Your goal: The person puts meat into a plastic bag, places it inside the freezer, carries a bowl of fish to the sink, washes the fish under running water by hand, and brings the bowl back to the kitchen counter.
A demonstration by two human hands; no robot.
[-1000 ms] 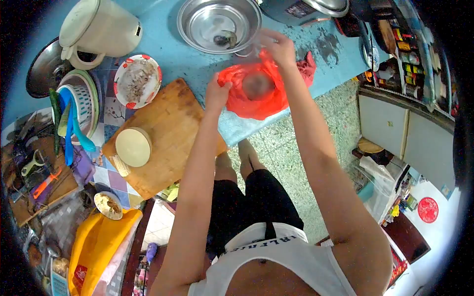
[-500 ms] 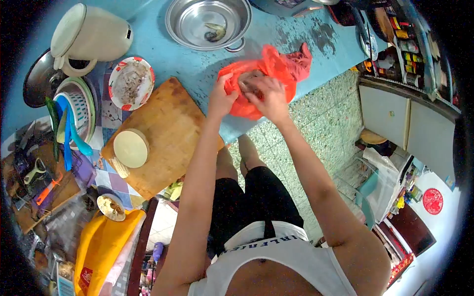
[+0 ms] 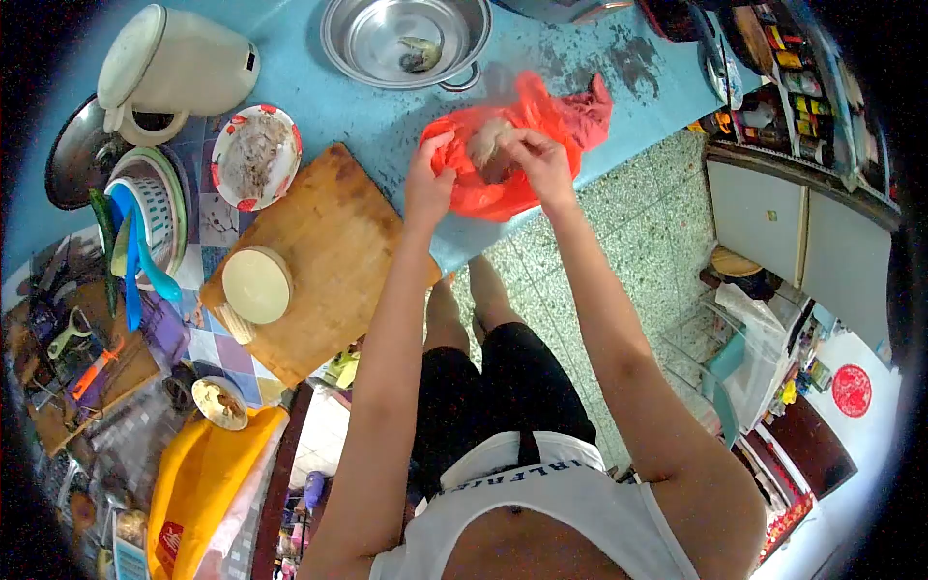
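Observation:
A red plastic bag lies with its mouth open near the edge of the blue table. My left hand is closed on the bag's left rim, thumb and fingers pinching the plastic. Inside the bag is a greyish-brown, wet-looking lump, perhaps shrimp. My right hand is over the opening, its fingertips pinched together at the lump; what exactly they grip is partly hidden. Beyond the bag, a steel basin holds a few small greyish pieces that look like shrimp.
Left of me lie a wooden cutting board, an upturned cream bowl and a red-rimmed plate with residue. A cream kettle stands farther left. A dark pink cloth lies behind the bag. Water spots mark the blue tabletop.
My right hand has drawn slightly up and right, from spread over the bag's contents to a pinch at their edge. The bag's opening shows more of the greyish lump. My left hand stays on the rim.

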